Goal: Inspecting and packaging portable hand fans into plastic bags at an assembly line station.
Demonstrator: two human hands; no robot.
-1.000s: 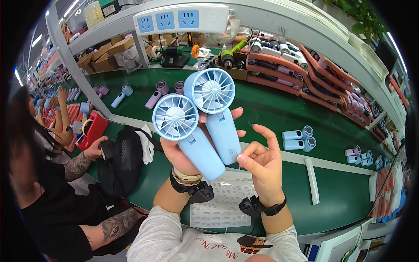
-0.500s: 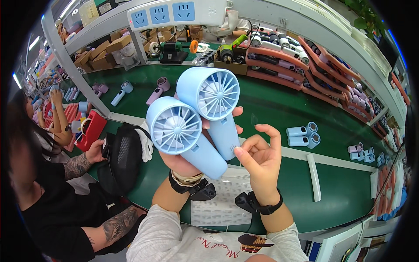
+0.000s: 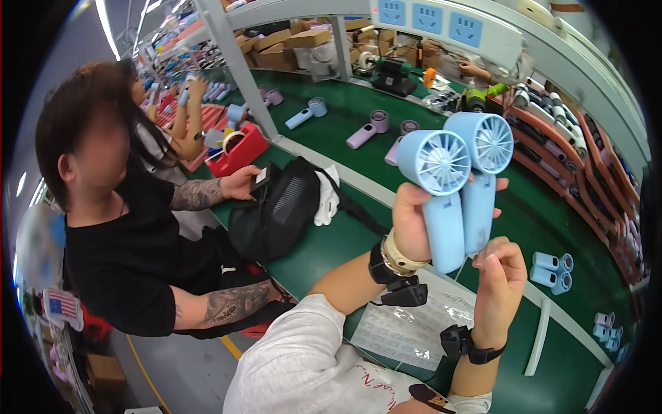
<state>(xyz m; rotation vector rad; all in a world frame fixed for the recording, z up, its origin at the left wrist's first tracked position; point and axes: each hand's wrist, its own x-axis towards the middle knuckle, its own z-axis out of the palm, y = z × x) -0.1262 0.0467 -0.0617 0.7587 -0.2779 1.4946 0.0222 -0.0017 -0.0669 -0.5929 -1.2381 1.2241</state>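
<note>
My left hand (image 3: pixel 412 224) is wrapped round two light-blue handheld fans, held upright side by side above the bench. The nearer fan (image 3: pixel 443 234) partly covers the farther fan (image 3: pixel 478 214); both round grilles face me. My right hand (image 3: pixel 502 279) is at the lower end of the farther fan's handle, its fingers drawn together in a pinch. What those fingers hold, if anything, is too small to make out. Below both hands lies a sheet of small clear labels (image 3: pixel 407 328) on the green bench.
Left of me a co-worker (image 3: pixel 131 255) holds a small dark object by a black bag (image 3: pixel 276 214) with white gloves (image 3: pixel 327 196). A red tape dispenser (image 3: pixel 238 148) stands beyond. Blue fans (image 3: pixel 552 270) lie right of a white strip (image 3: pixel 538 337); stacked orange trays (image 3: pixel 545 155) stand behind.
My view has swung left, bringing more of the co-worker into sight. The fans are turned more upright. My right hand's fingers, spread before, are now drawn together at the farther fan's handle.
</note>
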